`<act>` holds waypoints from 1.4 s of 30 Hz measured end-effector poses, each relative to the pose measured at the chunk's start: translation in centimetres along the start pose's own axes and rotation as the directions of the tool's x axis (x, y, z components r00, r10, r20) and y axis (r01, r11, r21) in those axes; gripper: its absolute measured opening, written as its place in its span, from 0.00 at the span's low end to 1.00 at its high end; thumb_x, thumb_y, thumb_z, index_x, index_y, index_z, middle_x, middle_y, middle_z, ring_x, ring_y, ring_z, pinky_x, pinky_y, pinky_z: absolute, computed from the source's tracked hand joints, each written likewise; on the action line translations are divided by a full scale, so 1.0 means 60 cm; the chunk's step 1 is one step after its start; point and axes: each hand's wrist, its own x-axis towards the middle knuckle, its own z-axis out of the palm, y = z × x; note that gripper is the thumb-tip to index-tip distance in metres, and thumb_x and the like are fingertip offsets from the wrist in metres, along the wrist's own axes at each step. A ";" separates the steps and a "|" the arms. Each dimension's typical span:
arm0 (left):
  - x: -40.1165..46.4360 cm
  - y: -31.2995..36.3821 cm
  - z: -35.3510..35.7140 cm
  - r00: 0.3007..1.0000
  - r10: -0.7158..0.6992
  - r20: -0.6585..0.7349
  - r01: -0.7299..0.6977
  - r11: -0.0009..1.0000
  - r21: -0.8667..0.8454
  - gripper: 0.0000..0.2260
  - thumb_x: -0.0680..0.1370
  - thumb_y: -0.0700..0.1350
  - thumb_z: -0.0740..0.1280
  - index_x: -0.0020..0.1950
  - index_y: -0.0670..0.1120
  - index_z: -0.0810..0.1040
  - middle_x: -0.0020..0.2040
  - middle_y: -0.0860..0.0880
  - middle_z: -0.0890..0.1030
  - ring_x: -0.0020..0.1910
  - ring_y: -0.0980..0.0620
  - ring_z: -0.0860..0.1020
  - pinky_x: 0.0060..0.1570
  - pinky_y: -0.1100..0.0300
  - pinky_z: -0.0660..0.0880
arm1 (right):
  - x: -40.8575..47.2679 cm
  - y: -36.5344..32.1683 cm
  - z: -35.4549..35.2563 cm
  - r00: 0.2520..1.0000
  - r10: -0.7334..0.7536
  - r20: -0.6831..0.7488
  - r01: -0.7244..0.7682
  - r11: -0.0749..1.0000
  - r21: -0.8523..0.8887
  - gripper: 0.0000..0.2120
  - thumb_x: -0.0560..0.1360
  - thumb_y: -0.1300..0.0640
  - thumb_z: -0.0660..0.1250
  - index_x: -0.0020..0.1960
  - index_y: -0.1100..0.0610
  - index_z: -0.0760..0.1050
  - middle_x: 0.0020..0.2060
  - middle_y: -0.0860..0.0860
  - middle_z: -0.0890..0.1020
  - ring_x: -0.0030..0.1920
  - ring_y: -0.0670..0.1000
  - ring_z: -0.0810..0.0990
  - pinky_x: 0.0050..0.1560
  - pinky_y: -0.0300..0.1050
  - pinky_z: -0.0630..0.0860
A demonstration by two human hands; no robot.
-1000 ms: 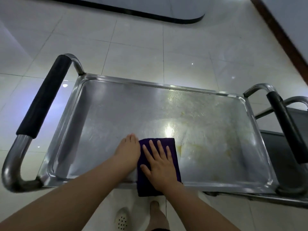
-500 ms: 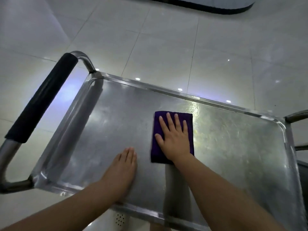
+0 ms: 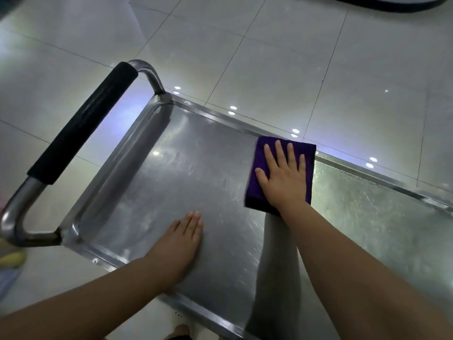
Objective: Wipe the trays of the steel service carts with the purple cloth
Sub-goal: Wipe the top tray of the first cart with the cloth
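Looking down from the head camera: a steel tray [image 3: 171, 182], the top shelf of a service cart, runs diagonally across the frame from lower left to right edge. Its raised rim is visible along the far side and the near side; the surface is scuffed and shows faint streaks and glare.

Right hand [image 3: 284, 177] — laid flat, palm down, fingers straight and slightly spread — presses on the purple cloth [image 3: 257, 153]. The cloth is folded into a rectangle and lies on the tray bed just beside the far rim, its far edge touching or nearly touching that rim; which, cannot be told. Purple fabric shows past the fingertips and along the thumb side of the hand.

Left hand [image 3: 181, 239] — also flat, fingers straight and held together — rests bare on the tray near the near rim, well apart from the cloth. It holds nothing.

At the tray's left end, a bent steel tube forms the cart handle [image 3: 81, 123], its middle length covered by a black grip; the bare tube curves down to join the tray at both corners.

Beneath and beyond the cart lies a glossy pale tile floor [image 3: 269, 57] with dark grout lines and small bright reflected lights. A blurred yellow object [image 3: 12, 258] sits at the left edge; its identity cannot be told.
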 end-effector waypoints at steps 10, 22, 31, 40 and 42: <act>-0.019 -0.004 -0.003 0.999 0.030 -0.040 -0.032 0.998 -0.046 0.51 0.73 0.50 0.72 0.76 0.41 0.33 0.76 0.43 0.33 0.76 0.46 0.37 0.73 0.56 0.38 | -0.148 -0.038 0.025 0.980 0.196 -0.029 -0.195 0.980 0.030 0.32 0.77 0.38 0.35 0.79 0.48 0.42 0.79 0.52 0.45 0.78 0.57 0.40 0.74 0.59 0.35; -0.030 0.007 0.013 0.996 0.036 -0.086 -0.035 0.999 0.008 0.52 0.70 0.48 0.75 0.77 0.39 0.38 0.77 0.40 0.38 0.77 0.43 0.41 0.75 0.53 0.46 | -0.376 -0.131 0.096 0.979 0.193 -0.060 -0.192 0.981 0.026 0.30 0.79 0.39 0.49 0.78 0.49 0.53 0.77 0.54 0.56 0.77 0.59 0.50 0.73 0.62 0.46; -0.042 0.000 0.012 0.997 0.051 -0.053 -0.048 0.998 0.046 0.55 0.69 0.52 0.75 0.76 0.38 0.36 0.77 0.39 0.37 0.77 0.43 0.40 0.74 0.53 0.47 | -0.475 -0.134 0.100 0.979 0.202 -0.010 -0.202 0.979 0.014 0.31 0.78 0.39 0.52 0.77 0.49 0.56 0.76 0.53 0.60 0.76 0.58 0.57 0.70 0.59 0.51; -0.032 0.120 -0.007 0.971 0.216 -0.106 -0.194 0.964 0.182 0.53 0.71 0.56 0.72 0.76 0.41 0.35 0.77 0.40 0.36 0.76 0.43 0.37 0.73 0.43 0.42 | -0.476 -0.112 0.095 0.980 0.195 0.026 -0.196 0.979 0.060 0.32 0.76 0.37 0.53 0.77 0.46 0.55 0.76 0.51 0.60 0.76 0.55 0.56 0.70 0.57 0.52; -0.019 0.128 -0.006 0.975 0.203 -0.091 -0.183 0.965 0.191 0.54 0.71 0.57 0.72 0.76 0.41 0.35 0.77 0.40 0.35 0.76 0.42 0.37 0.74 0.43 0.42 | -0.455 -0.096 0.094 0.982 0.186 0.016 -0.186 0.981 0.061 0.32 0.76 0.37 0.53 0.78 0.46 0.55 0.76 0.51 0.60 0.76 0.55 0.56 0.70 0.58 0.52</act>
